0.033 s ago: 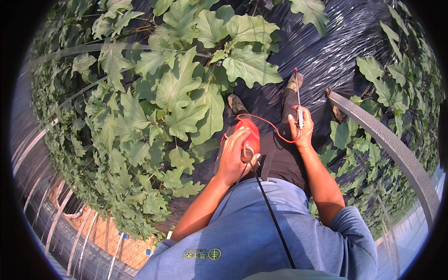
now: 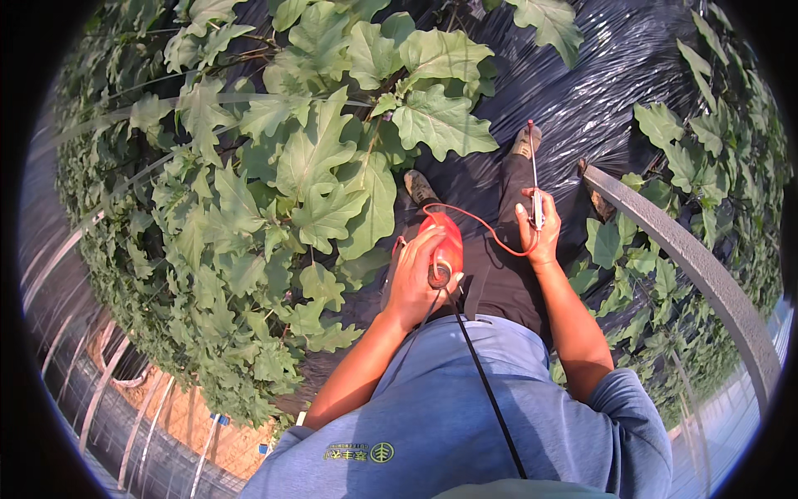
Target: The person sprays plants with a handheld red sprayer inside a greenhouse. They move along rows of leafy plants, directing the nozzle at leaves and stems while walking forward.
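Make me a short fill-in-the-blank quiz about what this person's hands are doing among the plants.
1. The left hand rests on a ____ sprayer bottle.
2. The right hand grips a thin ____.
3. A red ____ joins bottle and wand.
4. The ground is covered by black ____.

Missing words: red; wand; hose; plastic sheet

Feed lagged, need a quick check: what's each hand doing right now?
Left hand: closed around the red sprayer bottle.
Right hand: closed on the thin spray wand.
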`<state>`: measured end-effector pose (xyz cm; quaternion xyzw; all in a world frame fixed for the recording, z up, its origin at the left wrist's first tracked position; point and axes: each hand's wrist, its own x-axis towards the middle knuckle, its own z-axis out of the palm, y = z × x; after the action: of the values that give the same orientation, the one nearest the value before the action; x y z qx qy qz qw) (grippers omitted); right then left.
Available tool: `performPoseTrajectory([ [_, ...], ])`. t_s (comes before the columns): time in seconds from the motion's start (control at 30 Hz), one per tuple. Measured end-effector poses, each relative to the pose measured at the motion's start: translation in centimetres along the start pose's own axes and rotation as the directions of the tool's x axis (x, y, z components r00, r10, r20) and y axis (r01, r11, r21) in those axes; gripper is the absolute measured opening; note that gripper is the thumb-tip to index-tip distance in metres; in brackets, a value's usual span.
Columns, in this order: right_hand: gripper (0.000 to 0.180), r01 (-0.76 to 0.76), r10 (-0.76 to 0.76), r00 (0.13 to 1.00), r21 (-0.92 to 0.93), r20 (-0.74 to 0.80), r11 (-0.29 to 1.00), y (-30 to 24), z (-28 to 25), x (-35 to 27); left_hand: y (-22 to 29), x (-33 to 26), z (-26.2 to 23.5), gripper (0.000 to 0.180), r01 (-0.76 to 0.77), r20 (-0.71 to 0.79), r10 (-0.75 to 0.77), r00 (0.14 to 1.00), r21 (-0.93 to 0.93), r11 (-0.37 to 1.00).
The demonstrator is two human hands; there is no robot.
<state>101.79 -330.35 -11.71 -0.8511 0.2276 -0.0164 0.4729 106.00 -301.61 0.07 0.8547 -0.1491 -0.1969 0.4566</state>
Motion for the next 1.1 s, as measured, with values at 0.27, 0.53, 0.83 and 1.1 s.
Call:
performPoseTrajectory([
  [0.27,0.035,0.105,-0.115,0.976,0.063,0.186,0.992,4.4,-5.7,13.8,7.6,9.3,7.0,0.076,0.057,0.037,-0.056,0.998,-0.013,0.998],
  [0.53,0.033,0.071,-0.103,0.917,0.098,0.385,0.993,5.7,-5.0,27.5,12.4,13.8,13.6,0.074,0.224,0.066,-0.215,0.974,-0.187,0.957],
  [0.83,0.033,0.170,-0.168,0.940,0.019,0.296,0.985,3.6,11.5,39.6,9.9,15.1,16.5,0.071,0.358,-0.059,-0.372,0.926,-0.172,0.918],
  [1.1,0.050,0.062,-0.082,0.969,0.092,0.231,0.994,3.7,23.2,50.9,7.4,14.3,18.2,0.065,0.485,-0.143,-0.532,0.834,-0.269,0.832],
])
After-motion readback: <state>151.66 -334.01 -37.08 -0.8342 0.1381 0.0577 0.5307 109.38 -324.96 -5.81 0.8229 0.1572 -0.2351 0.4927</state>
